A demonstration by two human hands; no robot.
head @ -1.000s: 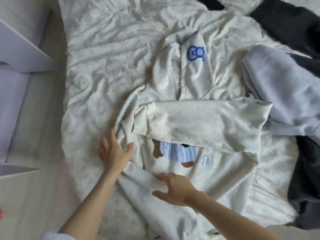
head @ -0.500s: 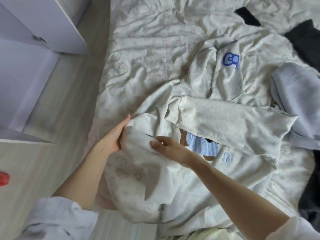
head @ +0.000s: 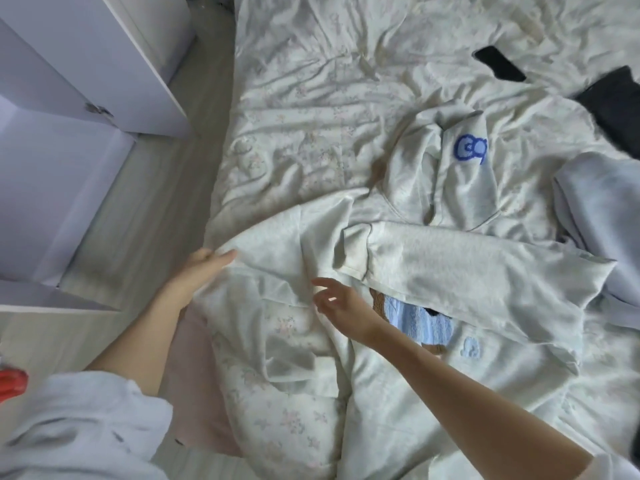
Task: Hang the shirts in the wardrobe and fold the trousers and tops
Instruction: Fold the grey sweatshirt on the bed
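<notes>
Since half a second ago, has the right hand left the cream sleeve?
Yes: right hand, open, sits nearer the blue bear print, off the sleeve.

Cream hoodie [head: 450,268], hood panel: one blue embroidered mark [head: 470,149], two rounded outlined shapes resembling "CQ" or "GQ" (exact letters uncertain). Chest, low on the front: a small pale-blue emblem [head: 470,347], too blurred to read. No other text, numbers or labels legible on anything in view.
</notes>
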